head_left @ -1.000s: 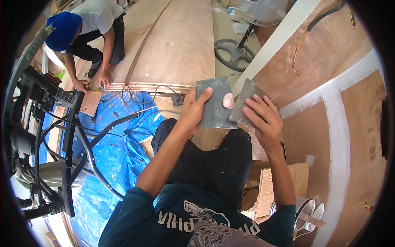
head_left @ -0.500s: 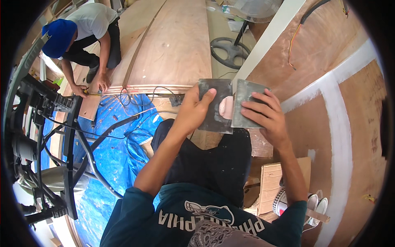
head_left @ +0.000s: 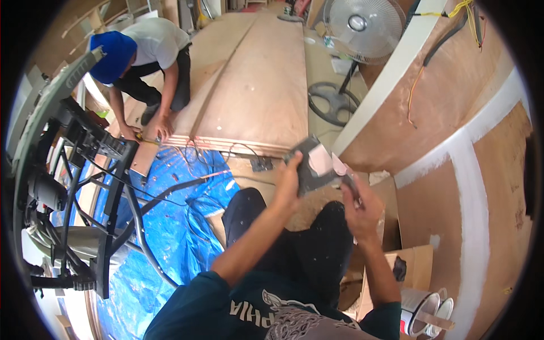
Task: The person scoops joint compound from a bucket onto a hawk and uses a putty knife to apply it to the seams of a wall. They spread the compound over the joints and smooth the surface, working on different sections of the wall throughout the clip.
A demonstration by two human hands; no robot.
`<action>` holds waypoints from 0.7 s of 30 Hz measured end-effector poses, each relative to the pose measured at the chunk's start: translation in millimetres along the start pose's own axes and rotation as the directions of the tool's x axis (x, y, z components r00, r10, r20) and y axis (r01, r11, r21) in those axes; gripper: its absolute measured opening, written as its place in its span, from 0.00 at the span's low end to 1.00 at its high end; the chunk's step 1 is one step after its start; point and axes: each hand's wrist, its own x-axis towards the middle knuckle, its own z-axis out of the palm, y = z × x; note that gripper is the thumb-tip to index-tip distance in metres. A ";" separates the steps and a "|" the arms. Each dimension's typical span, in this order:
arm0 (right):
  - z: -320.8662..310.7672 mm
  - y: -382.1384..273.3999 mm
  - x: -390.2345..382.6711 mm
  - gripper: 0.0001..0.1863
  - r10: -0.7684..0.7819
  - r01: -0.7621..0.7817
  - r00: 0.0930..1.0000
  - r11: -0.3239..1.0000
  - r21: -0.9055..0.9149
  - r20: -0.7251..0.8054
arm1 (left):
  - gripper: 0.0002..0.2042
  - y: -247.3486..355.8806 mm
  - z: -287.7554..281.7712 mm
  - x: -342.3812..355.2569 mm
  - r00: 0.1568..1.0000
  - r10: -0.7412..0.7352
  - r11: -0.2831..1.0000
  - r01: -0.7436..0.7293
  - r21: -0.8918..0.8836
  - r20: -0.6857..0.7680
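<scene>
My left hand [head_left: 289, 181] grips a dark square plate [head_left: 310, 180] with a spread patch of pale pink paste [head_left: 320, 160] on its face. Just right of it, my right hand [head_left: 364, 211] holds a second dark plate [head_left: 349, 184], tilted nearly edge-on, with pink paste at its upper edge. Both hands are raised over my bent, dark-trousered legs and are somewhat blurred.
A co-worker [head_left: 153, 54] crouches at upper left holding a tape on a board. Stacked plywood [head_left: 255, 90], a standing fan [head_left: 357, 31], a blue tarp [head_left: 147, 255], a black metal frame [head_left: 105, 238], hanging wires [head_left: 425, 68], a panel wall [head_left: 425, 215] and paint cans [head_left: 425, 311] surround me.
Both plates have moved lower. The right plate has tipped from face-on to nearly edge-on, and the pink paste has become a flatter patch on the left one. The view has shifted up.
</scene>
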 end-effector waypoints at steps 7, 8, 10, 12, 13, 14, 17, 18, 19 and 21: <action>-8.0 56.8 1.2 0.23 0.091 -0.077 0.995 0.968 -0.238 0.050 | 0.18 3.5 19.7 -17.7 0.957 0.249 0.964 -0.260 0.060 0.147; -14.4 73.5 -6.5 0.22 0.180 -0.178 0.984 0.961 -0.213 -0.013 | 0.19 5.3 19.1 -13.1 0.937 0.329 0.942 -0.335 0.033 0.122; -17.3 74.3 -7.2 0.23 0.476 -0.410 0.866 0.851 0.329 -0.152 | 0.20 10.8 17.7 -5.5 0.892 0.451 0.892 -0.450 -0.040 0.040; -21.0 49.2 2.3 0.28 0.581 -0.453 0.810 0.707 0.543 -0.082 | 0.20 19.2 24.7 -10.0 0.849 0.527 0.844 -0.527 -0.103 -0.032; -22.4 41.4 5.9 0.30 0.616 -0.451 0.786 0.623 0.639 -0.047 | 0.19 17.4 28.0 -11.8 0.844 0.536 0.839 -0.534 -0.104 -0.014; -20.1 42.5 3.5 0.34 0.644 -0.492 0.764 0.539 0.684 0.041 | 0.19 14.5 30.0 -14.2 0.838 0.545 0.834 -0.542 -0.105 0.004; -8.5 31.7 7.1 0.34 0.675 -0.579 0.715 0.424 0.697 0.183 | 0.20 -2.6 20.1 -20.8 0.840 0.523 0.843 -0.535 0.058 0.145; -3.8 37.8 7.7 0.34 0.656 -0.566 0.733 0.440 0.697 0.181 | 0.21 -7.8 17.1 -23.5 0.842 0.507 0.821 -0.537 0.192 0.185; -5.1 41.0 7.7 0.34 0.656 -0.573 0.735 0.467 0.674 0.171 | 0.21 -12.1 14.8 -27.2 0.844 0.487 0.781 -0.536 0.321 0.224; -6.8 44.4 11.0 0.32 0.650 -0.587 0.742 0.516 0.624 0.161 | 0.20 -19.7 14.9 -36.7 0.804 0.486 0.707 -0.592 0.386 0.343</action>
